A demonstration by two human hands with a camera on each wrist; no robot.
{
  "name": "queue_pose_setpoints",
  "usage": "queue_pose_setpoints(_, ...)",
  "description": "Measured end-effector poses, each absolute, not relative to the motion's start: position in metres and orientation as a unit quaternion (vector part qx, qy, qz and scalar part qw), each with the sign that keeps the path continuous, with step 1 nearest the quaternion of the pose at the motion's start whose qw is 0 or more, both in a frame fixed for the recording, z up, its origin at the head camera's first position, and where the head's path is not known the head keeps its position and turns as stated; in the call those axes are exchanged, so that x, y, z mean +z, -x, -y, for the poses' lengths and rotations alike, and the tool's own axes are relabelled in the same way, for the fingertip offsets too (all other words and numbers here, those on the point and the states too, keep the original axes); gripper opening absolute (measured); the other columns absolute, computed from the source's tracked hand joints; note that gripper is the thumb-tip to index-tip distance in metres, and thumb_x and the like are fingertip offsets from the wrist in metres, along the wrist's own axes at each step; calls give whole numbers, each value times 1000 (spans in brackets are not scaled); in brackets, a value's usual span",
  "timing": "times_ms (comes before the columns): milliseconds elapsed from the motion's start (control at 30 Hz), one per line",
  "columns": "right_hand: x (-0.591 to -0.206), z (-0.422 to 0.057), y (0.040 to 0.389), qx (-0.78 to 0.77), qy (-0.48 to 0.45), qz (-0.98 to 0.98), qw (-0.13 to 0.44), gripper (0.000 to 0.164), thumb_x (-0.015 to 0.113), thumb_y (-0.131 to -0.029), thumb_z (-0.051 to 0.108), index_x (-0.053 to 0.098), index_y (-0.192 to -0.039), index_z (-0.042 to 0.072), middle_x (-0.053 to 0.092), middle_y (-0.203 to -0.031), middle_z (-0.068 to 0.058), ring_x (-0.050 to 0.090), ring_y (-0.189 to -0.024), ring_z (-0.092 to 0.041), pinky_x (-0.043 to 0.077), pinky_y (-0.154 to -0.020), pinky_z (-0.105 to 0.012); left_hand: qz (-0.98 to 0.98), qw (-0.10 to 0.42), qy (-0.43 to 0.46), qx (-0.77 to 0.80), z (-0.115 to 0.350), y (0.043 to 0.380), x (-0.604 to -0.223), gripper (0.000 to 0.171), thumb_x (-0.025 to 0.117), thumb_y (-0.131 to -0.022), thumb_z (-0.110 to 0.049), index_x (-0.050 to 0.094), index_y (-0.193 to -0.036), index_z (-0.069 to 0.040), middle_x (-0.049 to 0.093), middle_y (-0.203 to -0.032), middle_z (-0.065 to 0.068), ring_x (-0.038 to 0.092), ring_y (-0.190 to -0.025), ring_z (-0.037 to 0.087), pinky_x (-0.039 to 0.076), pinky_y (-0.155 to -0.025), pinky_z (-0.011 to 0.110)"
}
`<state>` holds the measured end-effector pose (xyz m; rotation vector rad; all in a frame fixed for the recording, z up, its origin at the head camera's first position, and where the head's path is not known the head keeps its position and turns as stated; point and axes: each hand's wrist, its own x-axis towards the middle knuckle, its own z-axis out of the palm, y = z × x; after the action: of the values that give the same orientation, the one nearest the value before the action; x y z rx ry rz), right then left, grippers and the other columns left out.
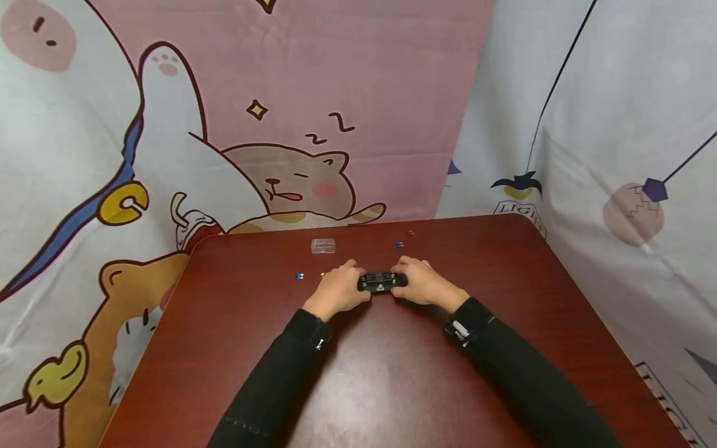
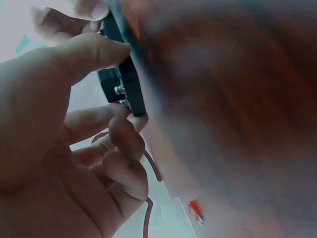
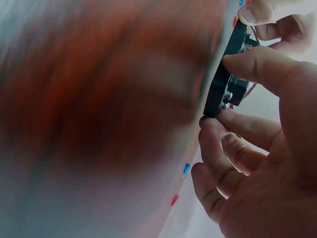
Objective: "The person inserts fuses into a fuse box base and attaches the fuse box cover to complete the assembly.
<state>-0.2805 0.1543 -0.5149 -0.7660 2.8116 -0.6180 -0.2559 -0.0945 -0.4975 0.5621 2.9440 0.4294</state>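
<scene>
A black fuse block (image 1: pixel 381 282) with metal screws lies between both hands near the middle of the table. My left hand (image 1: pixel 338 290) pinches its left end, thumb along the near side and fingertips at the far side. At the opposite end, my right hand (image 1: pixel 422 283) holds it the same way. In the left wrist view, the block (image 2: pixel 131 87) is seen side-on, with two screw heads beside its dark base. The right wrist view shows the block (image 3: pixel 220 87) between thumb and fingers, close over the tabletop.
A small clear plastic box (image 1: pixel 323 246) sits toward the table's back. A blue fuse (image 1: pixel 299 276) and a red fuse (image 1: pixel 323 273) lie by the left hand. Beyond the right hand are another blue fuse (image 1: pixel 399 244) and red fuse (image 1: pixel 410 233). Printed cloth hangs behind the table (image 1: pixel 381 386).
</scene>
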Motion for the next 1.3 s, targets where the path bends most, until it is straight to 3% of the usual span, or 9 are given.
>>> queue_pose_setpoints(467,-516,-135,274,-209,264,-938,85,49,83,-98,34,74,-138,8,67,-124,-4,63,-107,-19,42,-98,-43,-974,42,-167,145,107,243,-505,54,87,-96,-34,73,-142,-10,68,-128,9,70,-98,24,61,-90,48)
queue_pose_setpoints(1000,-514,-133,277,-200,271,-938,81,49,84,-97,33,74,-139,9,68,-126,-4,66,-110,-19,48,-108,-51,-973,49,-154,164,108,240,-503,51,84,-101,-33,72,-145,-9,68,-133,10,72,-107,26,62,-96,51)
queue_pose_setpoints(1300,-518,-135,277,-194,265,-941,80,50,84,-97,34,74,-140,10,68,-127,-3,66,-109,-19,48,-109,-52,-971,56,-148,182,106,240,-507,49,83,-102,-30,72,-144,-8,64,-128,11,73,-101,30,62,-93,51)
